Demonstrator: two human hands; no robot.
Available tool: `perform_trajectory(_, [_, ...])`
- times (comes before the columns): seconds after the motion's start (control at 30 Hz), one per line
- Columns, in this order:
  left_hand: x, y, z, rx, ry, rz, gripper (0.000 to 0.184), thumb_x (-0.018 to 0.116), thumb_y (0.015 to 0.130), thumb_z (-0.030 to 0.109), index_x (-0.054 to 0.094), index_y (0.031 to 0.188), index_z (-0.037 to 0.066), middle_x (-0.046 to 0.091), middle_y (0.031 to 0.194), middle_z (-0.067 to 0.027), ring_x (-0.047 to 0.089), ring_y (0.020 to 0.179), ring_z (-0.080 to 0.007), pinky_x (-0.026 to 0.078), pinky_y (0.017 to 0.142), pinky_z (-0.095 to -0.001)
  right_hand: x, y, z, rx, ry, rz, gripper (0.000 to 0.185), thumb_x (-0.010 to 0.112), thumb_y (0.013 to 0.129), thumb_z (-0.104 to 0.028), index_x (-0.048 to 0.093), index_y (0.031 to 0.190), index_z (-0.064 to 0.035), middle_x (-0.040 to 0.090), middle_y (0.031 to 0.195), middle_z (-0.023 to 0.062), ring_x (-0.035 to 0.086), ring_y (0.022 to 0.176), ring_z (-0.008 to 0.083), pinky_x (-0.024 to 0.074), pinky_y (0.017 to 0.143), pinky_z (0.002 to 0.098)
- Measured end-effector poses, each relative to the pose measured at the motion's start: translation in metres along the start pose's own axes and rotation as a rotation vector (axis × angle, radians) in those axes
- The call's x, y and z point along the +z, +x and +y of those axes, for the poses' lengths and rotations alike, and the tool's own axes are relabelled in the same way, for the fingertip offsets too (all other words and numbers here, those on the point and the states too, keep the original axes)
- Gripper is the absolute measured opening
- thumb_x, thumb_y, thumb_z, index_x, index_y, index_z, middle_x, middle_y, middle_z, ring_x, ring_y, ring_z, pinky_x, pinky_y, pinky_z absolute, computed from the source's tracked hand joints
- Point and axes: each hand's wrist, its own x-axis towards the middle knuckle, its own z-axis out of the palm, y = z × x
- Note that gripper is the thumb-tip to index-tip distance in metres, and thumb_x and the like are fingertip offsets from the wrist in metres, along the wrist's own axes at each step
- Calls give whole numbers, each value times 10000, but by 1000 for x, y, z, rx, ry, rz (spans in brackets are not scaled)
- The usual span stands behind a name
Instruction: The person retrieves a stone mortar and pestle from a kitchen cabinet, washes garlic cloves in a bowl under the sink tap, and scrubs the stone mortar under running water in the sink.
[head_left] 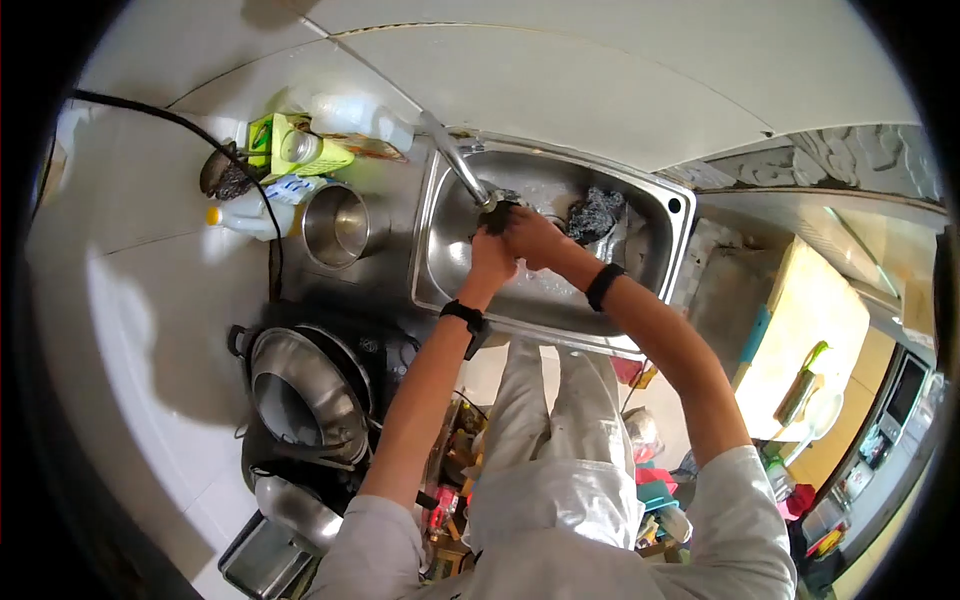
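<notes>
Both of my hands are close together over the left part of a steel sink [430,262], just under the end of a metal faucet [458,165]. My left hand [493,258] and my right hand [532,240] have their fingers curled around a small dark item [497,214] that I cannot make out. A dark, crinkled bundle [596,214] lies in the sink to the right of my hands. Water shows on the sink bottom. Each wrist wears a black band.
Left of the sink stand a steel pot [336,228], a bottle with a yellow cap [248,216] and a green package [290,145]. Nested pans [300,390] rest on the stove at lower left. A cutting board [815,340] with a knife lies at right.
</notes>
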Motion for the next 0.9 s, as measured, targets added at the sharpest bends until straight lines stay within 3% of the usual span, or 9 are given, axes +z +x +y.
perform_trajectory(0.1, [-17, 8, 3, -19, 90, -444, 257, 616, 740, 198, 679, 954, 70, 684, 929, -125, 654, 885, -275, 488, 860, -386, 28, 18, 6, 59, -163, -34, 330, 676, 752, -249, 708, 1042, -94, 635, 1215, 51, 518, 1230, 193, 432, 1009, 355])
perform_trajectory(0.27, [-22, -12, -7, 88, 20, -215, 118, 644, 680, 122, 705, 767, 73, 675, 750, -123, 659, 780, -284, 495, 783, -368, 109, 56, 8, 537, 600, 458, 218, 658, 806, -314, 733, 985, -216, 683, 1114, 42, 638, 1039, 157, 367, 1037, 332])
perform_trajectory(0.33, [-19, -16, -10, 184, 3, -167, 108, 639, 684, 127, 701, 750, 69, 665, 719, -124, 655, 731, -286, 498, 751, -373, 86, 44, 6, 45, -302, 123, 290, 604, 797, -276, 704, 1025, -128, 679, 1092, 42, 631, 1035, 151, 442, 985, 356])
perform_trajectory(0.43, [-14, -9, -13, 125, 16, -204, 170, 624, 711, 130, 684, 849, 50, 664, 790, -120, 631, 809, -304, 491, 800, -417, -7, 13, -5, 70, -82, -234, 208, 608, 787, -251, 713, 916, -127, 682, 1043, 37, 629, 993, 147, 447, 956, 360])
perform_trajectory(0.53, [15, 0, -19, 89, 156, -217, 161, 639, 713, 163, 699, 833, 73, 676, 807, -113, 635, 858, -286, 447, 911, -435, 42, 10, 6, -46, -213, 177, 144, 613, 769, -200, 702, 823, -102, 678, 985, 39, 626, 957, 173, 452, 918, 344])
perform_trajectory(0.63, [23, 6, -16, 172, 153, 386, 127, 644, 711, 182, 713, 771, 93, 689, 806, -102, 642, 880, -271, 396, 986, -441, 36, -3, 7, -59, -224, 246, 116, 604, 766, -154, 686, 821, -93, 665, 960, 47, 614, 986, 195, 442, 928, 323])
perform_trajectory(0.73, [13, 2, -13, 146, 94, 117, 122, 651, 703, 181, 717, 751, 90, 696, 827, -122, 648, 896, -277, 373, 1019, -437, 27, -14, 17, -201, -328, 375, 146, 594, 772, -149, 682, 876, -95, 648, 964, 49, 600, 1019, 202, 419, 971, 319])
perform_trajectory(0.8, [9, 4, -8, 13, 98, -315, 98, 641, 704, 140, 707, 744, 80, 688, 822, -155, 652, 871, -284, 407, 983, -442, 27, -12, 18, -171, -383, 363, 200, 581, 780, -158, 673, 948, -102, 642, 1023, 52, 579, 1081, 200, 366, 1051, 317])
perform_trajectory(0.9, [0, 1, -6, 4, 3, -275, 70, 625, 715, 98, 685, 709, 63, 675, 801, -178, 652, 845, -302, 459, 913, -435, 32, -3, 19, -153, -308, 416, 257, 572, 786, -175, 670, 1007, -89, 637, 1113, 56, 557, 1141, 207, 313, 1110, 326])
